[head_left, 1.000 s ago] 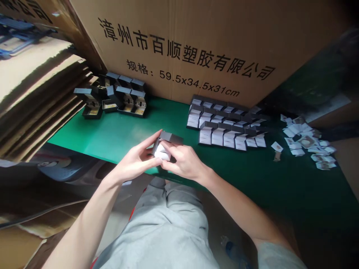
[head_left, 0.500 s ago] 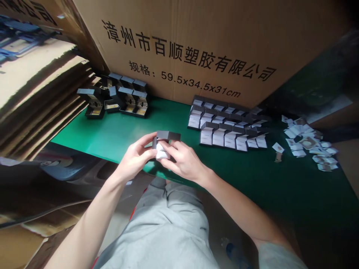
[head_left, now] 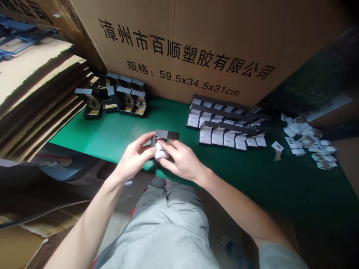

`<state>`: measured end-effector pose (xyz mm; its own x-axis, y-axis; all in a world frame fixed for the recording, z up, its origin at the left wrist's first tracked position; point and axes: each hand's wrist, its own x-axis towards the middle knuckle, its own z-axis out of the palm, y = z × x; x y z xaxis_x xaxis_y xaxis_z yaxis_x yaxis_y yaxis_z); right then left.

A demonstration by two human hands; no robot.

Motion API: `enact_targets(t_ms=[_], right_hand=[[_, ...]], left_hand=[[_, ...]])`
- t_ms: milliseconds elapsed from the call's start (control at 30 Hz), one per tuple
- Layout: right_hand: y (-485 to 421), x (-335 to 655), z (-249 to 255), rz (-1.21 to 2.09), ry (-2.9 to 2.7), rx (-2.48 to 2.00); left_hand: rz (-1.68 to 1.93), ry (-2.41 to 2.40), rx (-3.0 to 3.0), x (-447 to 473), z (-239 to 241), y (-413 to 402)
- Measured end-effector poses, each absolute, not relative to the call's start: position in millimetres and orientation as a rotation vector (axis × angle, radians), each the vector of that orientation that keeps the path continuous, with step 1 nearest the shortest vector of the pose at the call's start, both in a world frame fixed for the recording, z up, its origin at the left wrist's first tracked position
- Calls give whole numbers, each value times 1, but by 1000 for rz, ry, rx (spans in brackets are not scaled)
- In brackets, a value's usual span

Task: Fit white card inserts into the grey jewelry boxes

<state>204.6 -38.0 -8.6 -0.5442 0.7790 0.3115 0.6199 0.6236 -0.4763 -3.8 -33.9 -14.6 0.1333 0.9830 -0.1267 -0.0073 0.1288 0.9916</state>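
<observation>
Between my two hands, over the front edge of the green table, is a small black jewelry box (head_left: 167, 133) with its lid raised. My left hand (head_left: 137, 155) is closed around the box's left side, its thumb by the white insert (head_left: 160, 153). My right hand (head_left: 183, 157) grips from the right, with fingers pressed on the white insert inside the box. The fingers cover much of the box's lower half. Farther right stand rows of open black boxes with white linings (head_left: 223, 137).
At the back left, several open black boxes (head_left: 131, 101) show bare yellowish insides. Loose white inserts (head_left: 307, 140) lie heaped at the right of the green table (head_left: 171, 112). A large carton (head_left: 179, 45) stands behind, and stacked cardboard (head_left: 42, 93) borders the left.
Both hands stay on the box with nearly the same grip. A little more of the white insert's front shows now. The view has shifted slightly.
</observation>
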Motion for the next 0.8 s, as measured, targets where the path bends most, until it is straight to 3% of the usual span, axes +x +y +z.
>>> enact_targets(t_ms=[567,800], right_hand=[[-36,206,-11,574,-2223,-1000],[-35,204,-14,320,-2189,-971]], left_hand=[[1052,1135,1098,-4,-15,-34],[1073,1133,1081,-3,-15,-35]])
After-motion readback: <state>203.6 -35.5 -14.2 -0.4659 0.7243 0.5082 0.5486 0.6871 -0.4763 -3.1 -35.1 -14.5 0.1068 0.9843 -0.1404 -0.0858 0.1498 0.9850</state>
